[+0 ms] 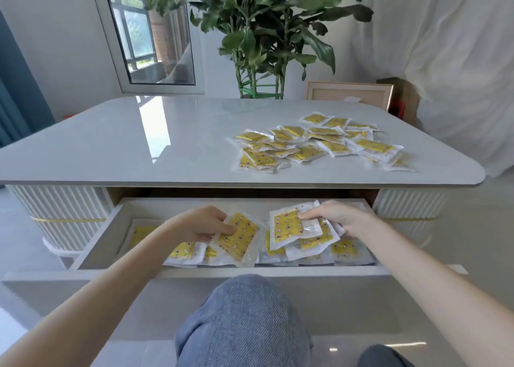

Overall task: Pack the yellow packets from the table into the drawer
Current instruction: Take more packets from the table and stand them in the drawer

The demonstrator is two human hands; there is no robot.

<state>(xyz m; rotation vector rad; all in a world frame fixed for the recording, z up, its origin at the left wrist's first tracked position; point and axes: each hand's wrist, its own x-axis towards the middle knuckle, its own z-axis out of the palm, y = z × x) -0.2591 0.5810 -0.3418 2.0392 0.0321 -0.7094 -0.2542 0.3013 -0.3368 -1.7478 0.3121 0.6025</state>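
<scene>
Two hands are loaded: left hand point(204, 223) pinches one yellow packet point(239, 237), right hand point(336, 217) grips a small stack point(292, 227), best laid flat into the drawer point(96, 241) beside packets already there point(183, 251)

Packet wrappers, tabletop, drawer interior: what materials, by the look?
Yellow packets: probably thin clear plastic film, glossy, with see-through sealed borders around a yellow printed inside.
Tabletop: polished pale grey slab, maybe stone or sintered, since it mirrors the window sharply.
Drawer: matte white board, painted or laminated, I can't tell which; flat walls, no glare.
</scene>
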